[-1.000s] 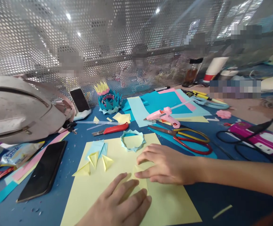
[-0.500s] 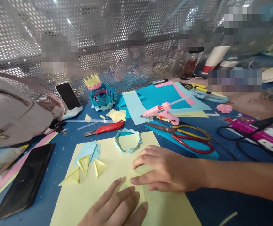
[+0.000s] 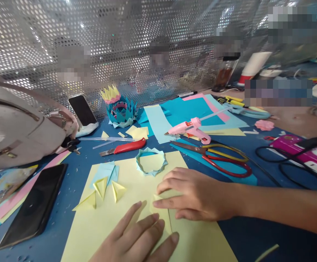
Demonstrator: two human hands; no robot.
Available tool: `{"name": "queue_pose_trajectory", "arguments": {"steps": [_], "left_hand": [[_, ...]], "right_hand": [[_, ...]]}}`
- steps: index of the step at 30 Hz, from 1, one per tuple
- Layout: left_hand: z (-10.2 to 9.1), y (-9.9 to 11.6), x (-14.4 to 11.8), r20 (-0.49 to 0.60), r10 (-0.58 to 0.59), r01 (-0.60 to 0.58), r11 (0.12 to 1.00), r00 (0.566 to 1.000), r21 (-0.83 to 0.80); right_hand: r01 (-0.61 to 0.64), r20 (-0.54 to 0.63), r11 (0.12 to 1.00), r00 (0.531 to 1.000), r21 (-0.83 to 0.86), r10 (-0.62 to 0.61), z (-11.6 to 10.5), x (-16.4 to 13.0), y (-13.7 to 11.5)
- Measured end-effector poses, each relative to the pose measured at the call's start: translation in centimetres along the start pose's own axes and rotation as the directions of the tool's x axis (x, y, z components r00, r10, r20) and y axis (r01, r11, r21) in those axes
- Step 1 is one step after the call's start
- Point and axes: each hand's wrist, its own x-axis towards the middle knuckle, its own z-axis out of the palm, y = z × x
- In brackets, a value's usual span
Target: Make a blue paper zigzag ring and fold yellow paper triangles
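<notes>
My left hand [image 3: 139, 236] lies at the bottom with its fingers stretched out and spread, tips pressing a small yellow paper piece [image 3: 161, 214] down on the large pale-yellow sheet [image 3: 87, 233]. From the right comes my right hand [image 3: 194, 194], its fingers bent slightly and apart, fingertips on the same piece's upper part. Part of that piece is hidden under both hands. Left of them stand several folded yellow paper points [image 3: 118, 191], beside light-blue paper pieces [image 3: 106, 173]. A light-blue zigzag paper ring [image 3: 165, 162] sits at the sheet's far edge.
Beyond the sheet lie a red box cutter [image 3: 129, 146], scissors [image 3: 225, 156] and a pink glue gun [image 3: 188, 129]. A blue layered paper crown [image 3: 122, 112] stands farther back. Left are a phone [image 3: 35, 205] and a bag [image 3: 19, 127]; right, a magenta power strip [image 3: 297, 153].
The whole view has shifted slightly, so things appear a little farther right. Both hands stay on the small yellow piece, with only slight finger movement.
</notes>
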Motion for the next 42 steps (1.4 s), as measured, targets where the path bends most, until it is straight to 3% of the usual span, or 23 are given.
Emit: {"name": "queue_pose_trajectory", "arguments": {"steps": [6,13,16,19,22,27,37,42], "left_hand": [[-0.2,-0.3,0.2,-0.027,0.005,-0.006,0.999,1.000,-0.034],[0.0,0.1,-0.2,0.031,0.016,-0.014,0.998,0.999,-0.068],[1.1,0.8,-0.7,-0.056,-0.079,0.072,0.991,0.995,-0.112],[1.8,1.3,-1.1,-0.016,-0.164,0.157,0.968,0.986,-0.195],[1.2,1.1,-0.9,0.063,-0.193,0.203,0.947,0.979,-0.249],[-0.7,0.1,-0.2,0.190,-0.069,0.106,0.976,0.979,-0.190],[-0.4,-0.1,-0.1,0.120,-0.047,0.056,0.996,0.992,-0.065],[-0.1,-0.2,0.1,0.098,-0.021,0.027,0.998,0.995,-0.060]], "right_hand": [[0.020,-0.108,1.000,0.994,-0.007,-0.021,-0.1,-0.2,-0.1],[0.023,-0.101,0.997,0.994,-0.074,-0.030,0.0,-0.2,-0.3],[0.036,-0.100,0.997,0.994,-0.071,-0.043,0.1,-0.1,-0.3],[0.017,-0.058,0.999,0.998,-0.036,-0.019,0.1,0.3,-0.3],[-0.038,-0.006,0.997,0.999,0.064,0.039,-0.1,0.8,-0.3],[-0.112,0.008,0.954,0.993,0.277,0.114,-0.7,1.1,0.0],[-0.036,0.052,0.923,0.998,0.384,0.017,-0.9,0.7,1.0],[-0.057,0.055,0.903,0.998,0.426,0.037,-0.8,0.8,1.0]]}}
